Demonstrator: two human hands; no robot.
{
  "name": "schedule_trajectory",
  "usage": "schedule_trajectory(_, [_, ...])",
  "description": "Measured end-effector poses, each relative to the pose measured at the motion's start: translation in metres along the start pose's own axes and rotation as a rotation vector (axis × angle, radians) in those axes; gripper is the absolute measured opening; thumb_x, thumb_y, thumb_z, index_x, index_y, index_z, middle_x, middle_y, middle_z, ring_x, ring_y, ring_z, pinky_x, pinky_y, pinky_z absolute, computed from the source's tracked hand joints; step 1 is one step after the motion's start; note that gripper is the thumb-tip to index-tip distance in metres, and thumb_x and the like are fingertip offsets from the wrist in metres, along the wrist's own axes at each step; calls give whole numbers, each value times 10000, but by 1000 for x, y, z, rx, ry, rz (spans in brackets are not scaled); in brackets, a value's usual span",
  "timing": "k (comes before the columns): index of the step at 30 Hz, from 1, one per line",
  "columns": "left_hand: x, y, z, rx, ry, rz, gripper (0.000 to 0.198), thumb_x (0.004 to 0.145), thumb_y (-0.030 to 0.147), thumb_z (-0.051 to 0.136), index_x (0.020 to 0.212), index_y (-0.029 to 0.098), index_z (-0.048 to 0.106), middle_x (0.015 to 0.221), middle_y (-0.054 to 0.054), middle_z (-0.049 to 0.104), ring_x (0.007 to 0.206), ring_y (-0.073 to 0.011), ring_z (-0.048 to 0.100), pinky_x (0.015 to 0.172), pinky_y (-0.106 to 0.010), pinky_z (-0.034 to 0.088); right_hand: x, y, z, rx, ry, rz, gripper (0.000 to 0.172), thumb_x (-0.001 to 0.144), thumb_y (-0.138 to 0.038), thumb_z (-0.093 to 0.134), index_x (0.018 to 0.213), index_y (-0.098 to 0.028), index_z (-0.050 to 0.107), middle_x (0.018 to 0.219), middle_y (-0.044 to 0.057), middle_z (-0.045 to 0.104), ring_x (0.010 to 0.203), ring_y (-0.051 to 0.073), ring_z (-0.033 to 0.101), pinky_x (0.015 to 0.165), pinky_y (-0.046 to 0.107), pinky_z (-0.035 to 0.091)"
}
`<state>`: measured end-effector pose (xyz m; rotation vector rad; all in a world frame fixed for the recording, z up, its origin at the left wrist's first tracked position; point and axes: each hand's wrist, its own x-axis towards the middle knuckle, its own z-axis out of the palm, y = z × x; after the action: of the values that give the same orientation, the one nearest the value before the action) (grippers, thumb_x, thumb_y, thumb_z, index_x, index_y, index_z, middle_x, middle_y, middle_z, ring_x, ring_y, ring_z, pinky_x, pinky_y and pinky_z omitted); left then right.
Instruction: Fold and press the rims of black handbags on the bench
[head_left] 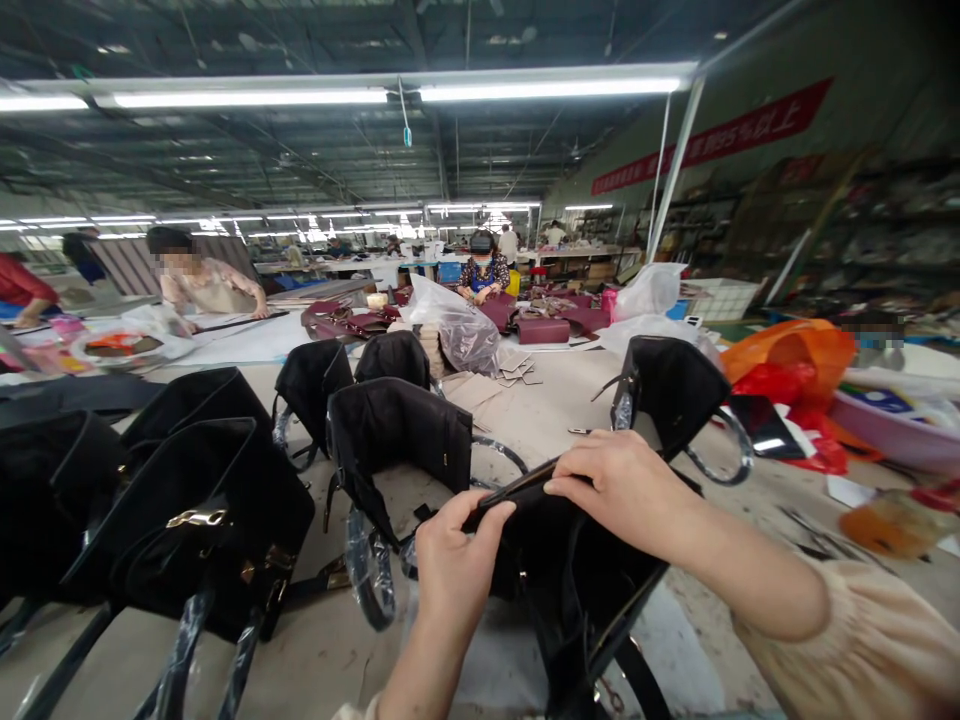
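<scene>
A black handbag stands in front of me on the table, its mouth facing me. My left hand pinches the left part of its far top edge between thumb and fingers. Farther right along that same edge, my right hand grips it with thumb below and fingers on top. Just beyond is another black handbag with plastic-wrapped handles. More black handbags stand to the left, the nearest bag showing gold metal fittings. Behind my right hand sits one more black bag. My palms hide part of the held edge.
Flat card pieces and a clear plastic bag lie mid-table. Dark red bag parts are heaped beyond, near a seated person. At right are an orange bag, a phone, scissors and a jar.
</scene>
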<state>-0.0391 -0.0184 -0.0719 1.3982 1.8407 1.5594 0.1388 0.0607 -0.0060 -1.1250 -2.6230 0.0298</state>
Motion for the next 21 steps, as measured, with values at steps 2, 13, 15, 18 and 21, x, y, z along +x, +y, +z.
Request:
schedule_trajectory(2, [-1,0,1,5,19,4,118,754,309,668,751,215,739,694,28,715,663,-154,639,655,-231,480,0,-1,0,-24,9,12,225,886,-366,590,742,-235,703,740,2,678,777,173,576,742,301,362])
schedule_trajectory(13, [2,-4,0,22,-37,-12,124,778,312,647,771,214,723,709,29,703,678,-148,623,648,-224,458,-8,-4,1,30,37,-190,84,904,-235,547,919,-223,629,837,1,647,824,176,558,795,328,386])
schedule_trajectory(15, [2,-4,0,25,-46,-8,118,780,307,647,787,216,722,735,27,712,698,-150,628,666,-228,460,-10,-8,-2,48,11,-281,221,913,-197,515,1117,-247,580,968,13,637,866,172,559,794,319,405])
schedule_trajectory(18, [2,-4,-1,14,-52,3,107,779,298,651,796,219,721,756,28,720,711,-147,635,676,-226,461,-10,-13,-4,14,-12,-360,406,922,-211,504,1313,-310,466,1049,23,612,876,173,566,774,319,425])
schedule_trajectory(21, [2,-5,0,8,-57,12,103,776,293,654,799,216,719,743,29,714,698,-143,633,663,-224,461,-7,-15,-3,-27,-37,-418,417,924,-170,473,1311,-323,485,950,18,612,827,173,565,750,319,431])
